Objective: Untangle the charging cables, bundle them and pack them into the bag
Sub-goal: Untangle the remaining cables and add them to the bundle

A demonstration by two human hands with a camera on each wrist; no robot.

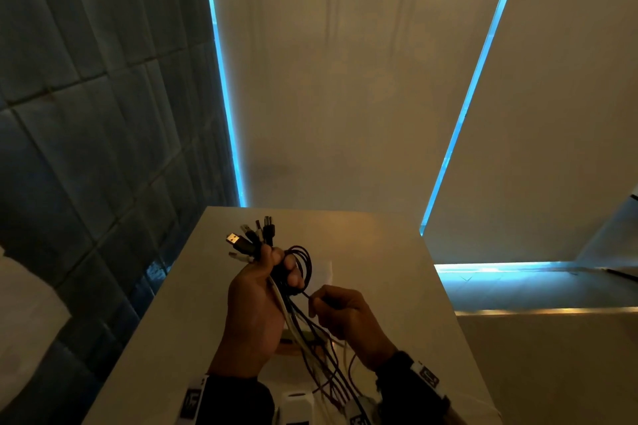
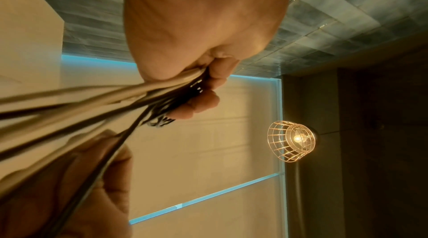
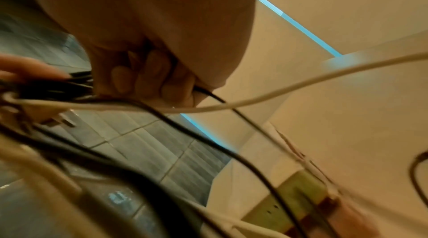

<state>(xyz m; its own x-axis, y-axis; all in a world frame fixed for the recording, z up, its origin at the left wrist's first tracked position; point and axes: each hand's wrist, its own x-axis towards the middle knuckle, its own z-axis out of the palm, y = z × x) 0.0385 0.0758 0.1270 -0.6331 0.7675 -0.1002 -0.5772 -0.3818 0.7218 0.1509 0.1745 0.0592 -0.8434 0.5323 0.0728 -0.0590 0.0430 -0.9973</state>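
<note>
My left hand [image 1: 272,272] grips a bunch of black and white charging cables [image 1: 293,314] above the white table [image 1: 397,269]. Several USB plugs [image 1: 247,240] fan out above the fist. A dark red cable [image 1: 305,257] loops round the bunch by the fingers. My right hand [image 1: 319,304], just right of the left, pinches one dark cable that leads from that loop. The loose lengths hang down toward me between the wrists. In the left wrist view the fingers [image 2: 208,95] curl round the cables [image 2: 115,99]. In the right wrist view the fingers [image 3: 148,75] close on a black cable [image 3: 215,97]. No bag is in view.
The table's left edge drops off beside a blue-grey tiled wall [image 1: 86,114]. A pale sheet [image 1: 322,269] lies on the table behind my hands. A green and brown item [image 3: 308,203] lies on the table under the cables. A caged lamp [image 2: 293,141] shows in the left wrist view.
</note>
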